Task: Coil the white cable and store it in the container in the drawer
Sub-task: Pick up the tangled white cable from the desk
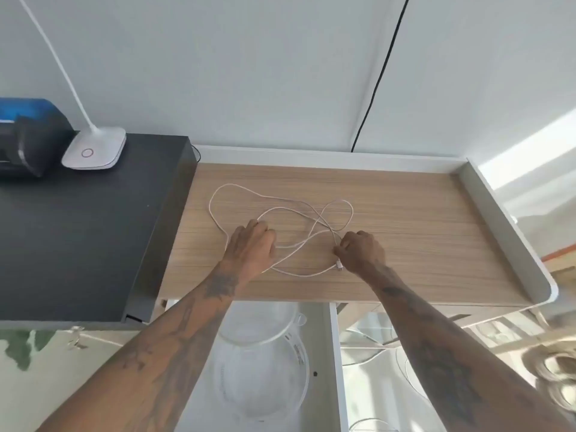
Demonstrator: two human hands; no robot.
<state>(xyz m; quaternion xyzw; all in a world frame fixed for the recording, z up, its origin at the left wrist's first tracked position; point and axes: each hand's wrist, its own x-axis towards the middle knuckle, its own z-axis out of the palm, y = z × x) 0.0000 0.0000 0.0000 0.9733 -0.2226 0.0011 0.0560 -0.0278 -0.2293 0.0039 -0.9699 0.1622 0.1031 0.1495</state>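
The white cable lies in loose tangled loops on the wooden desk top. My left hand rests palm down on the left part of the loops, fingers curled over a strand. My right hand pinches the cable close to its plug end, which sticks out below the fingers. Below the desk edge a white drawer stands pulled out. In it sits a clear round container, with a clear lid leaning at its far side.
A dark desk adjoins on the left, carrying a white lamp base and a blue-black box. A raised white rim borders the wooden top at back and right. A black wire hangs down the wall.
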